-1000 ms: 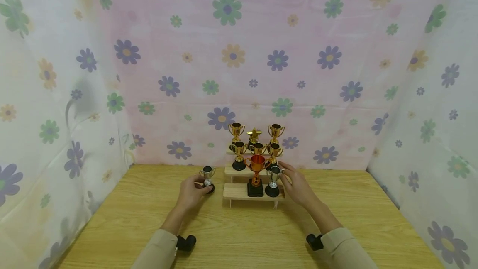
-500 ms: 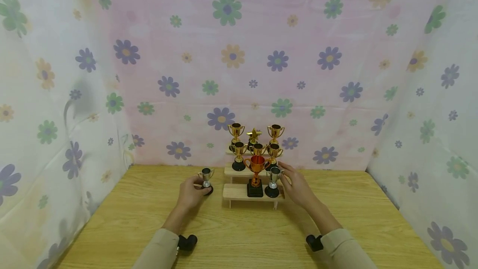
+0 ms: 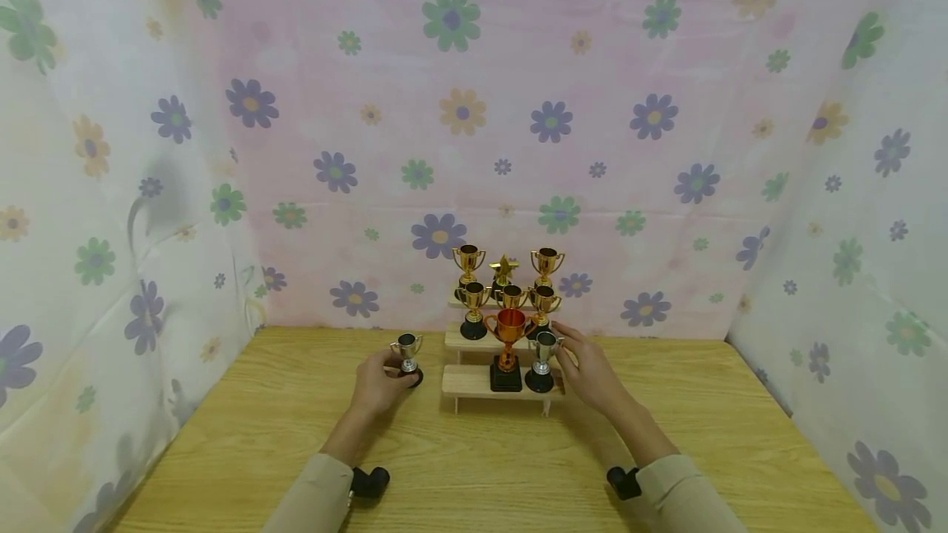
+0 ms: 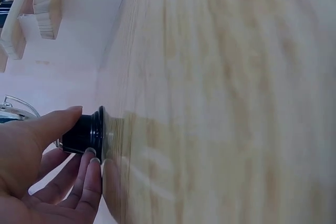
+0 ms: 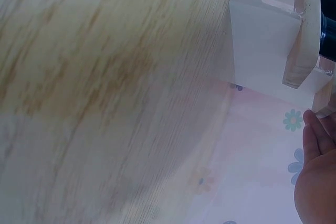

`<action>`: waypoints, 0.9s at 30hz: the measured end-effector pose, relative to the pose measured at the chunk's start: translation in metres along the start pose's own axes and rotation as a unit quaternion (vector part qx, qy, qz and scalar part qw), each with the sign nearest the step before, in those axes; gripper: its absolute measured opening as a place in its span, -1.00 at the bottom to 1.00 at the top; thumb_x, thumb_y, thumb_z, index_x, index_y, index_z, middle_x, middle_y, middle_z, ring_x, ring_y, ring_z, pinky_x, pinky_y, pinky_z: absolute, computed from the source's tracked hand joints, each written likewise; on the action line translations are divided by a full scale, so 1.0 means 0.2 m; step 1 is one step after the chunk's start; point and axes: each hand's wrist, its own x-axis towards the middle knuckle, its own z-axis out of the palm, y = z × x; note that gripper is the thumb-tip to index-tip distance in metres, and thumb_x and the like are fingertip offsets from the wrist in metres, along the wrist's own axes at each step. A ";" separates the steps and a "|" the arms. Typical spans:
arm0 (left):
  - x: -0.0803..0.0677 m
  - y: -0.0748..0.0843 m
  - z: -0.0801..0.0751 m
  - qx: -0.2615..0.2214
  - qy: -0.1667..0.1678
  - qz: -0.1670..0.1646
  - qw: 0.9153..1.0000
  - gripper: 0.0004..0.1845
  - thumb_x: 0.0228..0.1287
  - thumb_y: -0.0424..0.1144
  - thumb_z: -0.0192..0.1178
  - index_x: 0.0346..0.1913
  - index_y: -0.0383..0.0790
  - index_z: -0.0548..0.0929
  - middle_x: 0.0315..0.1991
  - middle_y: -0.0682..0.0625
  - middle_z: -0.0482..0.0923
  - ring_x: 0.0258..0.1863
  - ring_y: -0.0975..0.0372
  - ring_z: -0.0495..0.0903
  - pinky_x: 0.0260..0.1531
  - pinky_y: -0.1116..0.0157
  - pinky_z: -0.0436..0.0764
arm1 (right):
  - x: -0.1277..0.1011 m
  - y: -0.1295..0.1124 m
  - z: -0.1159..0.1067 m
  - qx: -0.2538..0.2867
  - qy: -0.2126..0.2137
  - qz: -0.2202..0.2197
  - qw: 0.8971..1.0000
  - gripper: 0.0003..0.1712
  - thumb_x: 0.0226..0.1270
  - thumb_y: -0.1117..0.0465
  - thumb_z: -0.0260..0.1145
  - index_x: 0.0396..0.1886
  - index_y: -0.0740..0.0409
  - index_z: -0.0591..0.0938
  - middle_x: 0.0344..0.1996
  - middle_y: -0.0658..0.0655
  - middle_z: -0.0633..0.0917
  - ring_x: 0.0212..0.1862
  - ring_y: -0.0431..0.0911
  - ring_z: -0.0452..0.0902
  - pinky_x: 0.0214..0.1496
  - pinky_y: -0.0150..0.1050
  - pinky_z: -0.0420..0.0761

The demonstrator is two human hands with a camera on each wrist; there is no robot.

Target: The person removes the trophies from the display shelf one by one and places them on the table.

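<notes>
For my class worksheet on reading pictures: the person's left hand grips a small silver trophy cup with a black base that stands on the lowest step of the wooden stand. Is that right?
Not quite. The left hand does grip the small silver trophy cup with a black base, but the cup stands on the wooden table, left of the stepped wooden stand, not on its lowest step. The head view shows this.

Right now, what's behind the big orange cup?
Behind the orange cup stand gold cups on the middle step, with more gold cups and a gold star on top. The orange cup hides the middle gold cup's base.
</notes>
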 end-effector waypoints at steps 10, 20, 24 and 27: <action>-0.05 0.00 -0.06 -0.018 0.000 -0.019 1.000 -0.50 0.18 -0.33 0.50 0.14 -0.46 0.61 0.02 -0.35 0.63 -0.11 -0.11 0.72 -0.17 0.07 0.72 | 0.00 0.01 0.00 0.009 0.004 0.000 1.000 -0.69 0.61 0.28 0.13 -0.39 0.27 0.64 0.39 0.38 0.47 0.38 0.31 0.40 0.29 0.22 0.47; -0.14 0.04 -0.11 -0.015 -0.010 -0.013 1.000 -0.47 0.24 -0.26 0.48 0.19 -0.44 0.59 0.06 -0.33 0.62 -0.15 -0.01 0.70 -0.21 0.12 0.71 | 0.00 0.01 0.01 0.010 -0.006 0.000 1.000 -0.68 0.63 0.27 0.11 -0.36 0.29 0.65 0.40 0.39 0.45 0.40 0.31 0.37 0.35 0.23 0.42; -0.16 0.07 -0.12 -0.014 -0.014 -0.013 1.000 -0.51 0.24 -0.24 0.48 0.17 -0.38 0.62 0.07 -0.28 0.63 -0.19 0.07 0.66 -0.27 0.20 0.67 | -0.01 0.00 0.00 0.011 -0.006 0.002 1.000 -0.67 0.63 0.27 0.10 -0.34 0.36 0.64 0.41 0.38 0.44 0.41 0.31 0.36 0.36 0.23 0.41; -0.17 0.10 -0.12 -0.016 -0.020 -0.013 1.000 -0.54 0.24 -0.24 0.48 0.14 -0.36 0.64 0.09 -0.26 0.63 -0.23 0.13 0.63 -0.33 0.27 0.62 | 0.00 0.00 0.00 0.010 -0.004 0.001 1.000 -0.66 0.63 0.28 0.09 -0.34 0.37 0.64 0.41 0.39 0.44 0.42 0.32 0.35 0.36 0.24 0.40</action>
